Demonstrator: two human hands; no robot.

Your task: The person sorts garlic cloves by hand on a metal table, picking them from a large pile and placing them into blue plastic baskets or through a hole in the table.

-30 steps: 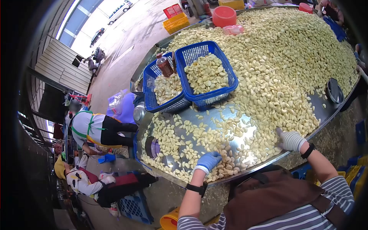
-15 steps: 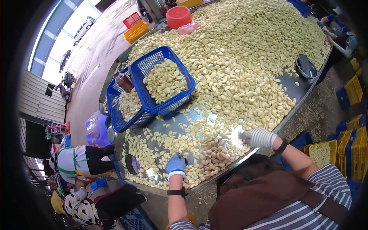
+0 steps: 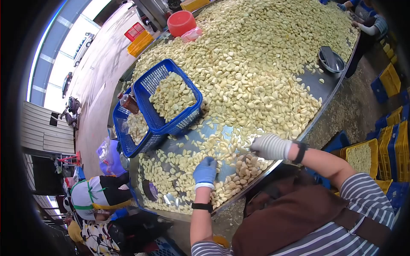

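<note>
My left hand [image 3: 205, 173], in a blue glove with a white cuff, is on the pale cream, bean-shaped kernels [image 3: 162, 175] near the table's front edge. Its fingers curl together; what is in them is hidden. To the right, my right hand [image 3: 270, 147] wears a grey-and-white striped glove. Its fingers are bent toward the table, and I cannot make out anything in them. Just below it lies a small heap of browner kernels [image 3: 245, 166]. A bare strip of metal table [image 3: 225, 170] shows between the hands.
A large heap of kernels [image 3: 265, 55] covers the table's far side. Two blue baskets [image 3: 188, 115] with kernels stand at left, a bottle [image 3: 128, 102] in one. A red tub [image 3: 181, 23] and a metal bowl [image 3: 337, 64] are farther off. Co-workers [image 3: 92, 196] stand around.
My left hand has moved right and up a little, my right hand leftward. The browner kernels are now closer together between them. The whole view has shifted slightly.
</note>
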